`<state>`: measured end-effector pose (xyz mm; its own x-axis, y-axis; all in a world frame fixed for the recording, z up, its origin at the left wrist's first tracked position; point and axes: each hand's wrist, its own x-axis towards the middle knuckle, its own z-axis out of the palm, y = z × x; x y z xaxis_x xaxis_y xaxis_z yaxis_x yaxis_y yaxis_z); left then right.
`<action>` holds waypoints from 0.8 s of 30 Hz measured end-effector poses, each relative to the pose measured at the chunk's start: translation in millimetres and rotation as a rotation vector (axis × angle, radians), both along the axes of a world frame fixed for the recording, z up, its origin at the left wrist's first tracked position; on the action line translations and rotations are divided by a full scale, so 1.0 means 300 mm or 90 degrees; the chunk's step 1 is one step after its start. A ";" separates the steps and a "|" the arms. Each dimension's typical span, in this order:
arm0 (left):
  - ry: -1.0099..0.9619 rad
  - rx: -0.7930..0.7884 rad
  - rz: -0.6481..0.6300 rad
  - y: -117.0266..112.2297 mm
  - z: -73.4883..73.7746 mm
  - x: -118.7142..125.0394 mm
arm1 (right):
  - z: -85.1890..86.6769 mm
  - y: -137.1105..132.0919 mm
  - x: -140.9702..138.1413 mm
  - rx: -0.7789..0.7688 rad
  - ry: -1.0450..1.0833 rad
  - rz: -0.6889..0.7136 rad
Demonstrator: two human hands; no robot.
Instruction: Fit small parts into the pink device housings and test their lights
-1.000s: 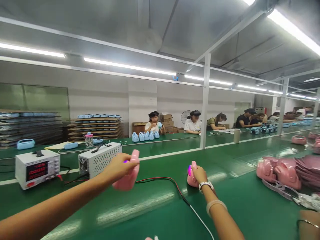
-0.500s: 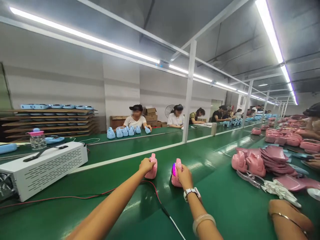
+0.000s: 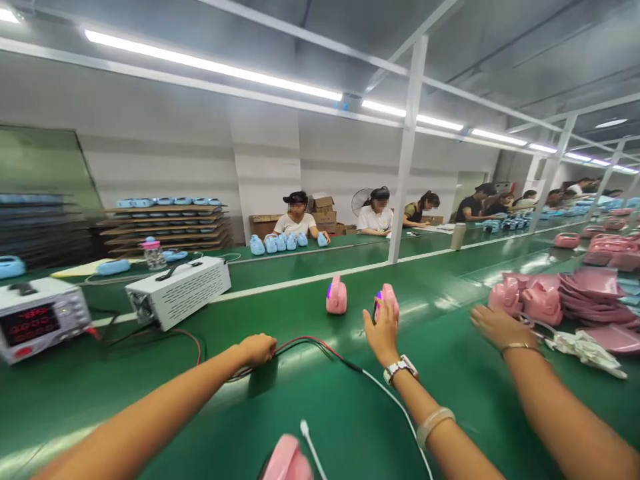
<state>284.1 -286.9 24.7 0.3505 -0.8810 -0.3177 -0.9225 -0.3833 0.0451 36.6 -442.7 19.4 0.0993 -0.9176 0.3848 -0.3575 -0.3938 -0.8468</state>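
My left hand (image 3: 259,349) is closed round a thin red-and-black cable (image 3: 320,343), just above the green surface. My right hand (image 3: 383,335) is open, thumb apart and fingers stretched against a pink plastic device (image 3: 390,298) with a lit, colourful screen. The hand hides part of that device. To its left stands a similar pink handled device (image 3: 337,297), upright with a purple glow on its side; neither hand touches it. Another pink device (image 3: 289,460) shows at the bottom edge, beside a white cable plug (image 3: 304,428).
A co-worker's hand (image 3: 500,328) reaches in from the right, near stacked pink parts (image 3: 590,293) and a white glove (image 3: 587,352). On the left stand a power supply (image 3: 43,317) and a vented white box (image 3: 183,291). A post (image 3: 407,153) rises behind the devices.
My left hand has let go of its pink device and moved down-left to the cable. My right hand's grip has loosened. The view has turned left; the co-worker's hand has reached forward.
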 end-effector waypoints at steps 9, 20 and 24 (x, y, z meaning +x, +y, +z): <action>0.348 -0.280 0.164 0.574 0.017 -0.045 | 0.153 0.678 -0.267 0.047 -0.065 0.544; 0.686 -0.559 0.193 0.862 -0.132 -0.480 | -0.136 1.146 -0.194 0.293 -0.090 0.549; 0.718 -0.663 0.246 0.940 -0.146 -0.531 | -0.106 1.119 -0.157 0.325 -0.142 0.587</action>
